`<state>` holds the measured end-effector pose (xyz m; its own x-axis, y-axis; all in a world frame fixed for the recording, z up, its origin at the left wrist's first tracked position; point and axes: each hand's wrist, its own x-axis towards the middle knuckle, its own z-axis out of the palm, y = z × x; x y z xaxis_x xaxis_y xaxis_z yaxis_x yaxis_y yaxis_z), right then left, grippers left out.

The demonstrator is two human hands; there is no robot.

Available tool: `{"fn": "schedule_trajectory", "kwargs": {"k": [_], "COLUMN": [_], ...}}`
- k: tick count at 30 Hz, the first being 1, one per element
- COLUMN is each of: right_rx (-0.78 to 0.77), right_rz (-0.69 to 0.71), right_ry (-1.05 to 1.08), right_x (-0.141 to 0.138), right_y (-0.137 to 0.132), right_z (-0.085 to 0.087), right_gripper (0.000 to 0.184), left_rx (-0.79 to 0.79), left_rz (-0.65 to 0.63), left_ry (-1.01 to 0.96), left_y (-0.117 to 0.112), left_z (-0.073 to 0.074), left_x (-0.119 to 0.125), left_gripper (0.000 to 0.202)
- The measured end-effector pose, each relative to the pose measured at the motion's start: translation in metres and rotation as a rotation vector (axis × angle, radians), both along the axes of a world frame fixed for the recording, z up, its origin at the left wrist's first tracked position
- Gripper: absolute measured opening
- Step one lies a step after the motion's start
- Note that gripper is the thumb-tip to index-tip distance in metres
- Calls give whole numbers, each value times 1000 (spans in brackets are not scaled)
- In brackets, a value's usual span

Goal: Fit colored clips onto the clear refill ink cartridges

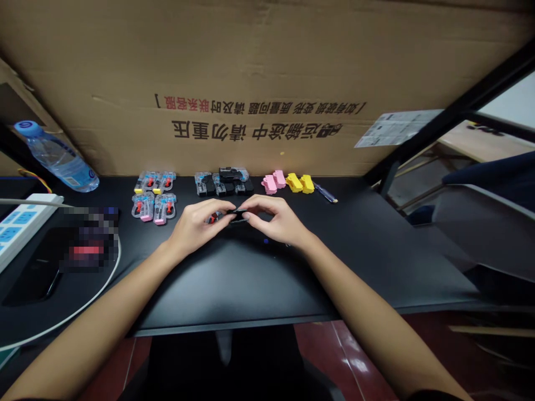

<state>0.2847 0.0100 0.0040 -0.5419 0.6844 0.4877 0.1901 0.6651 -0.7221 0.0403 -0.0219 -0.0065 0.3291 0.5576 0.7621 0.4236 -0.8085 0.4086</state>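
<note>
Both my hands meet at the middle of the black desk (234,273). My left hand (196,223) and my right hand (276,220) pinch one small black and clear cartridge (229,216) with a red part between their fingertips. Behind them lie three groups of small parts: clear cartridges with pink and yellow ends (154,196), clear cartridges with black parts (223,181), and loose pink caps (273,181) beside yellow caps (300,183).
A big cardboard sheet (259,83) stands along the desk's back. A water bottle (56,157) lies at the far left above a white power strip (20,223) and a white cable (83,309). A small screwdriver (325,192) lies right of the caps.
</note>
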Motion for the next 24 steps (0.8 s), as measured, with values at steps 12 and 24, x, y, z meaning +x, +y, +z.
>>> {"fn": "schedule_trajectory", "kwargs": {"k": [12,24], "right_rx": [-115,-63], "right_rz": [-42,-92], "right_ry": [57,54], "right_x": [-4,-6], "right_y": [2,-1], "right_z": [-7,-9], "right_gripper": [16,14], "left_rx": [-28,-6], "left_rz": [-29,-24], "left_ry": [-58,-38], "left_y": [-1,-3], "left_z": [5,8], "left_x": [2,2], "left_gripper": [12,12]}}
